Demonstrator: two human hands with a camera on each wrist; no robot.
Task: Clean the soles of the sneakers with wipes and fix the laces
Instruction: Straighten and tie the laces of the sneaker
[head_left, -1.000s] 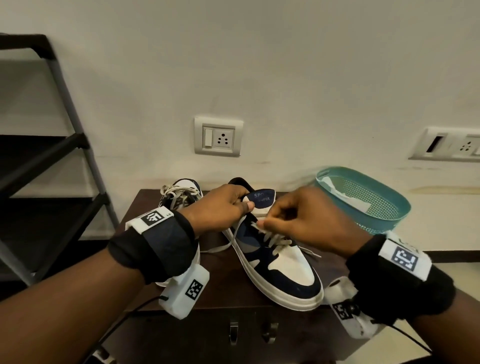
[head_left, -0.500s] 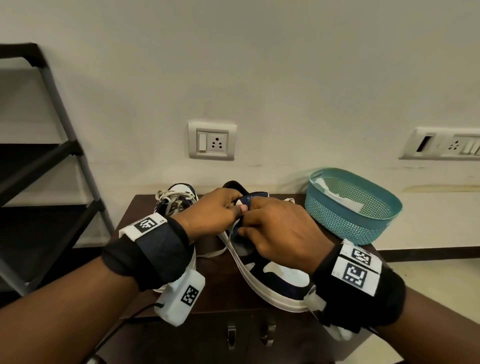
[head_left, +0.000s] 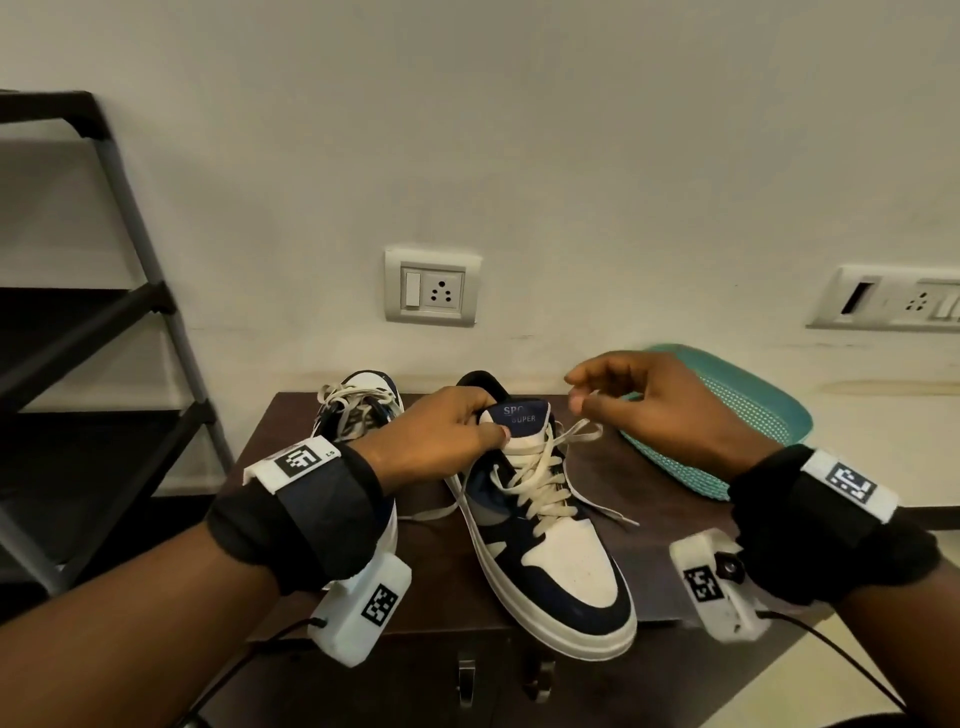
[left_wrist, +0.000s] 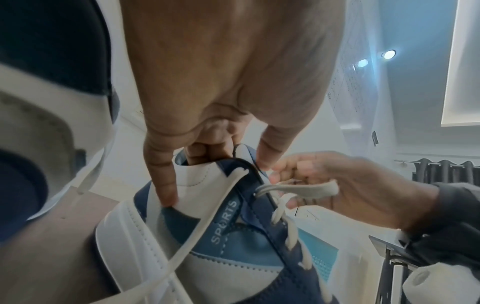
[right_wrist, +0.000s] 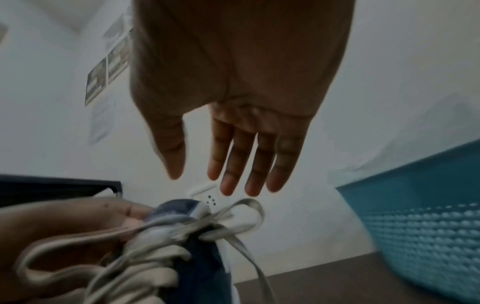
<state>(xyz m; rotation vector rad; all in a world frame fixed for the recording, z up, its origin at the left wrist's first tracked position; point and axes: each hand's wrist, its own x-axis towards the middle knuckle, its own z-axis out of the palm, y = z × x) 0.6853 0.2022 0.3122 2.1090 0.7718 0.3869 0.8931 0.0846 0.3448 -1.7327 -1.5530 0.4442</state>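
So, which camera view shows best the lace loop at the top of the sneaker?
The left wrist view: the lace loop is large and sharp, leaving the top eyelet of the sneaker. The right wrist view shows it blurred, below the right hand. The head view shows it small.

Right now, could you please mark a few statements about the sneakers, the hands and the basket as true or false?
1. The left hand grips the navy-and-white sneaker at its collar. True.
2. The teal basket stands to the left of both sneakers. False: it stands on their right, behind the right hand.
3. The second sneaker stands to the left of the gripped one. True.
4. The gripped sneaker's tongue is red. False: it is navy blue with pale lettering.
5. The right hand holds a wipe. False: no wipe is in it; it hovers at the lace loop.
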